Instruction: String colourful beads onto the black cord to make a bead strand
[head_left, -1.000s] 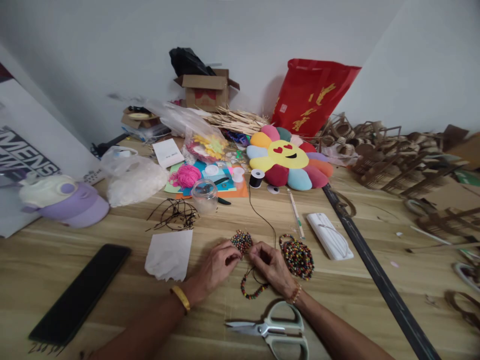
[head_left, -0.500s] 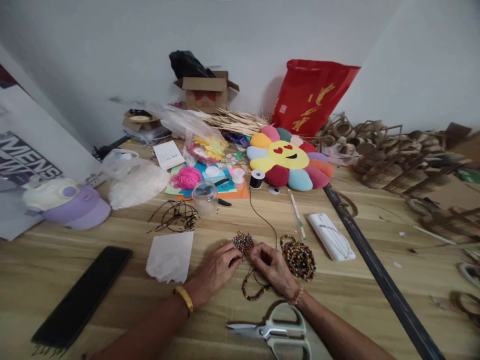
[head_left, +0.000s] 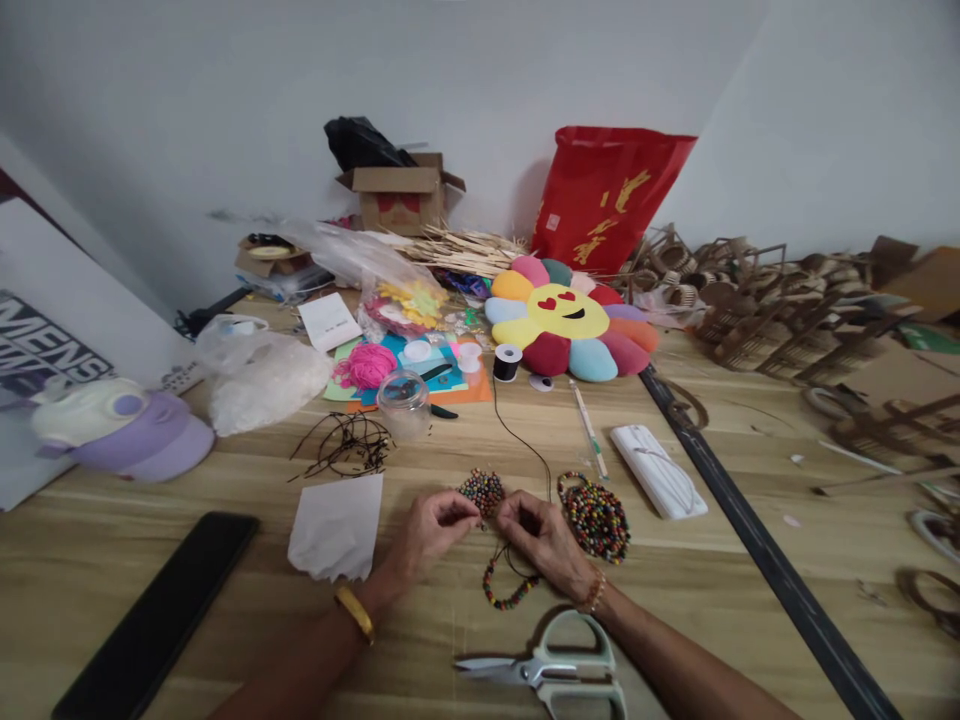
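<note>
The left hand [head_left: 439,522] has rolled slightly, thumb and forefinger now rounded toward each other beside the loose beads [head_left: 481,490] on the table [head_left: 420,650]; the right hand [head_left: 544,537] stays curled near the beaded strand [head_left: 504,603]. What either grasps is too small to tell; bead handling continues.

Speckled bead pile [head_left: 484,489], seemingly red, yellow and green; black-wound white spool [head_left: 508,366]

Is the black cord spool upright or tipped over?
Upright: the spool stands on end, its round white flange facing up, black cord wound below.
</note>
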